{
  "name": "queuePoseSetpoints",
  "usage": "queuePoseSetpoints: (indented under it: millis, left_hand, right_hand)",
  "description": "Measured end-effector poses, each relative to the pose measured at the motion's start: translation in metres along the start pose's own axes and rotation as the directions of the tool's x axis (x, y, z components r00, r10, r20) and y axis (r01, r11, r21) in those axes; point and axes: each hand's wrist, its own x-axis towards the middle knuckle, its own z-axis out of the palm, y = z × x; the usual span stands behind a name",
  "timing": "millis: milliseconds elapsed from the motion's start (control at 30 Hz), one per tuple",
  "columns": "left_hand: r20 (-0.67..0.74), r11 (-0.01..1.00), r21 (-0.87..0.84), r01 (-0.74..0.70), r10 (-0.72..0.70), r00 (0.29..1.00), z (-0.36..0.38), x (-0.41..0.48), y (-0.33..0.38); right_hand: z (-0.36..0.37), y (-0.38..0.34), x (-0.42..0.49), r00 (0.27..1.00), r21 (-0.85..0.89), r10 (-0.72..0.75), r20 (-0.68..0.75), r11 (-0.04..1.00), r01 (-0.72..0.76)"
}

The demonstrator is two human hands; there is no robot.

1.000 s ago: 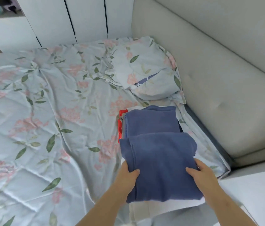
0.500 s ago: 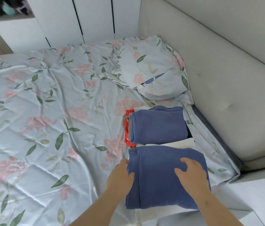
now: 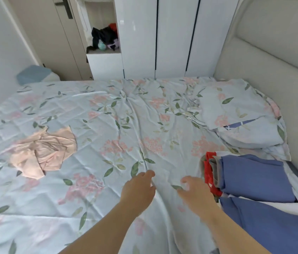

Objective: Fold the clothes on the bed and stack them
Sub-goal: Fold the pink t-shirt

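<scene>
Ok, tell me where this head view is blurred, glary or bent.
Head view: motion blur smears the left hand and right hand; a soft glare patch sits on the glossy white wardrobe door; wide-angle distortion bows the padded beige headboard; light is soft and even, and the crumpled pink garment looks fairly sharp.

Free lane: the wide middle of the light-blue floral bedsheet [image 3: 108,110], between the crumpled pale-pink garment [image 3: 43,153] at far left and the folded stack with a blue top and red layer [image 3: 250,176] at right. The right side is boxed in by a second folded blue garment [image 3: 272,226] just in front of the stack, a floral pillow [image 3: 241,121] behind it and the padded beige headboard [image 3: 272,70] alongside. White wardrobe doors [image 3: 172,37] wall off the far edge.
</scene>
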Motion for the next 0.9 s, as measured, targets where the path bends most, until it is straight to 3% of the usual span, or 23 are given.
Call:
queuePoseSetpoints:
  millis: [367,600,900]
  left_hand:
    - [-0.050,0.983,0.153,0.101,-0.094,0.994,-0.102,-0.054,-0.192]
    - [-0.142,0.976,0.120,0.183,-0.166,0.976,-0.135,-0.066,-0.227]
    - [-0.198,0.957,0.085,0.276,-0.255,0.946,-0.146,-0.075,-0.249]
  right_hand:
    - [0.112,-0.189,-0.017,0.976,-0.042,-0.160,0.151,0.985,0.168]
    - [0.128,-0.245,-0.013,0.939,-0.055,-0.296,0.174,0.949,0.310]
    - [0.141,-0.273,-0.005,0.897,-0.077,-0.361,0.254,0.917,0.391]
